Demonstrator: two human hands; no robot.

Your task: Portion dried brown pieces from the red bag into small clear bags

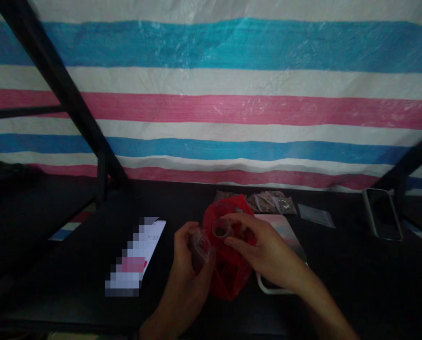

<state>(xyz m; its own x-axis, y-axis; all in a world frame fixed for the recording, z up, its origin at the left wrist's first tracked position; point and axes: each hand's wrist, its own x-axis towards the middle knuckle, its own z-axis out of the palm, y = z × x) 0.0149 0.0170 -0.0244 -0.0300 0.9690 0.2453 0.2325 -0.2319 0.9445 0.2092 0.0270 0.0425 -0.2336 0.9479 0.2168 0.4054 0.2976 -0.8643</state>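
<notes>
My left hand (191,264) is closed round a small clear plastic bag (201,244), its mouth spread open between thumb and fingers. Just right of it, my right hand (257,241) grips a small clear plastic cup (221,228) by its side, tilted so its round rim shows. Something dark lies inside the cup; I cannot make out what. Beneath both hands sits a red plastic bag (230,278), open and crumpled, its contents mostly hidden. Partly under my right forearm is a white-edged flat device (280,226) with a pale, shiny top.
Several small filled zip bags (271,202) lie behind the red bag, with a flat clear bag (316,215) to their right. A phone (383,215) leans at the far right. A lit screen (136,259) lies at left. Dark metal bars (65,94) and a striped tarp (232,108) border the black table.
</notes>
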